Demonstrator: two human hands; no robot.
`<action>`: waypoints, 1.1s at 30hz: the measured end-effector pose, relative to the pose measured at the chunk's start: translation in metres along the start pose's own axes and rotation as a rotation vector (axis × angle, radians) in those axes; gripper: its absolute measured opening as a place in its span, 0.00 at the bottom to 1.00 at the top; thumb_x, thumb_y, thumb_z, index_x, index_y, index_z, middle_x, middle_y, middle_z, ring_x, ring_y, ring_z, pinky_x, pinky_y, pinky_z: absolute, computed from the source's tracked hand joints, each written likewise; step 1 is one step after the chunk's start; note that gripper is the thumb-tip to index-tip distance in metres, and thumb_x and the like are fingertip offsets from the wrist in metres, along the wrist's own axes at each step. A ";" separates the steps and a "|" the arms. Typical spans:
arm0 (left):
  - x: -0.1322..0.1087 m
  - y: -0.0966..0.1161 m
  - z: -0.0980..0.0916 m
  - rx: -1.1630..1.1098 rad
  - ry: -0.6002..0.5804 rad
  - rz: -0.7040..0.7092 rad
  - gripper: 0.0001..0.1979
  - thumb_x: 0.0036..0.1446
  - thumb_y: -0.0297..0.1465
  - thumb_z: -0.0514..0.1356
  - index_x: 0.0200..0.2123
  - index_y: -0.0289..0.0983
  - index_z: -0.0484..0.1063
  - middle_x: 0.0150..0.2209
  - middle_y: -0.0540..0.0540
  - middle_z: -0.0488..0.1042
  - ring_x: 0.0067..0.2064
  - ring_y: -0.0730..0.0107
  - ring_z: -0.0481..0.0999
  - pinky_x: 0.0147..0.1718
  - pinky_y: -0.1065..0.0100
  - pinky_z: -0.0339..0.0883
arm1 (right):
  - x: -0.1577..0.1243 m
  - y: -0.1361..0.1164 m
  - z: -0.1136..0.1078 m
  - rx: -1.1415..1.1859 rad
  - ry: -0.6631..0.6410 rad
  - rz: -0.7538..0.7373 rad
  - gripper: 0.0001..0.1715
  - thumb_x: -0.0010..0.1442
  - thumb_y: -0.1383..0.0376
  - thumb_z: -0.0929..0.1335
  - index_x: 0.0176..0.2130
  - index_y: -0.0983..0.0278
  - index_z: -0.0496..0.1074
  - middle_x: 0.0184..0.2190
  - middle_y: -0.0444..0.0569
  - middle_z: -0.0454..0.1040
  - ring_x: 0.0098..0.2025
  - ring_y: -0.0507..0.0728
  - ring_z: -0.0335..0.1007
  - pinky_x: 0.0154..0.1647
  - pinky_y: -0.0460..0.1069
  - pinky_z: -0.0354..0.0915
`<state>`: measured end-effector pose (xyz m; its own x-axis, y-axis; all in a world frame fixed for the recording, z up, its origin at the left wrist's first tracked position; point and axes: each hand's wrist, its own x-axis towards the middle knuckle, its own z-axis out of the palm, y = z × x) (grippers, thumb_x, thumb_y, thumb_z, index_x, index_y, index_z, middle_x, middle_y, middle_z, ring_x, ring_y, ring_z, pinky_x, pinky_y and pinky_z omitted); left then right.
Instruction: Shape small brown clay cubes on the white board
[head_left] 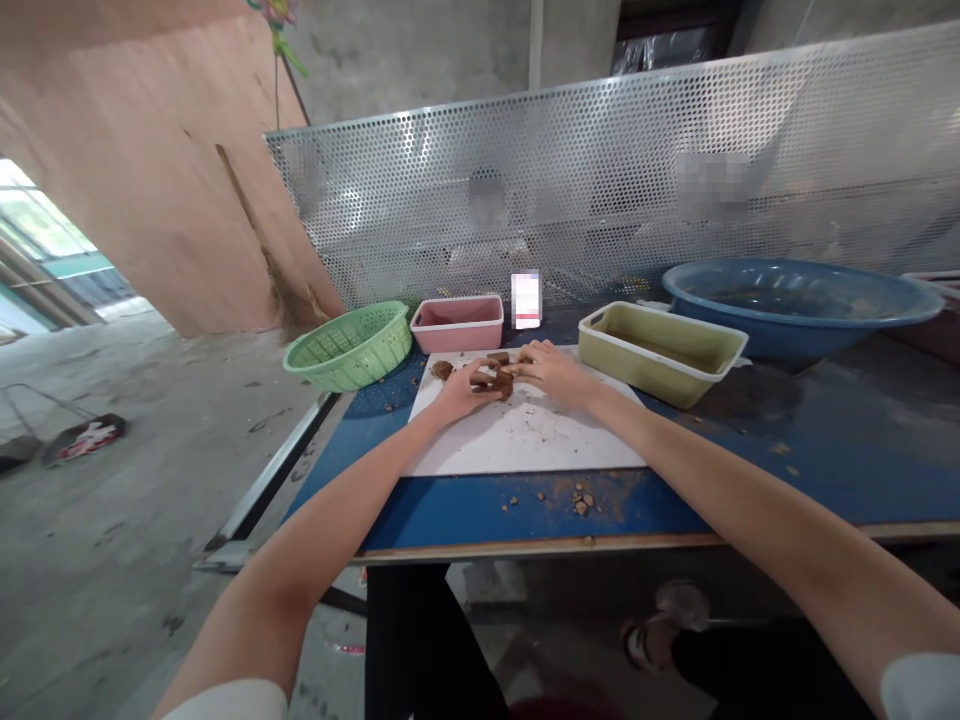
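"Where's the clay (505, 388)?"
"On the white board's (525, 430) far half, too covered to tell its direction or long axis."
"Pose?"
"Left hand (462, 392) and right hand (553, 373) grasp it from either side, curled inward."

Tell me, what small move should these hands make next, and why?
Perhaps press the brown material gently together: the left hand and right hand are both at it, and loose crumbs lie on the white board, so it may crumble easily.
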<state>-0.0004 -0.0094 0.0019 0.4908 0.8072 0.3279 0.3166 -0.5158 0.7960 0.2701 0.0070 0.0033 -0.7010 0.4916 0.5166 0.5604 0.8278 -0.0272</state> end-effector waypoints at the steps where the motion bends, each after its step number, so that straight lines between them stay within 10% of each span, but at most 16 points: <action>1: 0.000 0.000 0.000 0.001 0.001 -0.009 0.37 0.57 0.36 0.74 0.66 0.38 0.66 0.48 0.39 0.86 0.53 0.53 0.86 0.55 0.54 0.76 | 0.000 0.001 0.001 0.027 0.009 0.003 0.20 0.78 0.58 0.62 0.60 0.57 0.79 0.53 0.55 0.75 0.56 0.66 0.67 0.63 0.65 0.59; 19: 0.002 0.004 0.000 0.002 0.035 -0.031 0.44 0.51 0.36 0.78 0.68 0.40 0.65 0.45 0.40 0.87 0.52 0.52 0.86 0.56 0.51 0.76 | 0.007 -0.005 -0.001 0.266 0.032 0.003 0.19 0.77 0.60 0.63 0.45 0.58 0.82 0.46 0.54 0.78 0.50 0.63 0.68 0.57 0.61 0.67; 26: 0.001 0.007 0.001 -0.014 0.010 -0.006 0.40 0.54 0.36 0.76 0.67 0.40 0.66 0.47 0.40 0.85 0.50 0.55 0.85 0.51 0.56 0.77 | 0.002 -0.016 -0.006 0.143 0.026 0.081 0.21 0.76 0.56 0.62 0.61 0.55 0.76 0.56 0.57 0.75 0.60 0.67 0.70 0.63 0.64 0.67; 33: 0.002 0.000 0.002 0.084 0.019 0.029 0.33 0.55 0.37 0.74 0.63 0.40 0.71 0.50 0.40 0.83 0.50 0.57 0.84 0.52 0.56 0.76 | -0.020 0.025 -0.062 -0.114 0.380 0.673 0.34 0.74 0.48 0.61 0.67 0.66 0.65 0.56 0.66 0.72 0.61 0.75 0.66 0.65 0.76 0.57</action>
<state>0.0022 -0.0080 0.0015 0.4856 0.7965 0.3603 0.3701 -0.5607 0.7407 0.3259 0.0014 0.0448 -0.0065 0.7344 0.6787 0.8676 0.3416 -0.3613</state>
